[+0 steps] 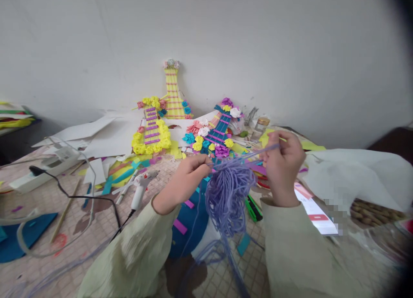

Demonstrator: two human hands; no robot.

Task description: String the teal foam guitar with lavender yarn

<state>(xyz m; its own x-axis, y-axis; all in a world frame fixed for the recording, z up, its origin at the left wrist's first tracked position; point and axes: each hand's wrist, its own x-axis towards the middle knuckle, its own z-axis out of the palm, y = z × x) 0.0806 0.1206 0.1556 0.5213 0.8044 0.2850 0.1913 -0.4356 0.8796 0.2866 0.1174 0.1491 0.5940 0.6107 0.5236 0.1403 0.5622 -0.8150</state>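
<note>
A tangled bundle of purple yarn (pixel 229 194) hangs between my two hands above the table. My left hand (pixel 190 179) is closed, pinching strands at the bundle's upper left. My right hand (pixel 284 164), raised to the right, grips strands drawn taut from the top of the bundle. Loose strands trail down toward the table's front. Beneath the yarn lies a dark blue paper piece (pixel 190 229) with purple strips on it; the bundle partly covers it. A green cutter (pixel 254 208) lies just right of the yarn.
Several flower-decorated paper pieces, including a tall yellow one (pixel 172 91), stand by the wall. Left are a white glue gun (pixel 140 190), a power strip (pixel 48 171) and cables. A lit phone (pixel 318 214), a white bag (pixel 358 169) and a glass jar (pixel 260 126) are right.
</note>
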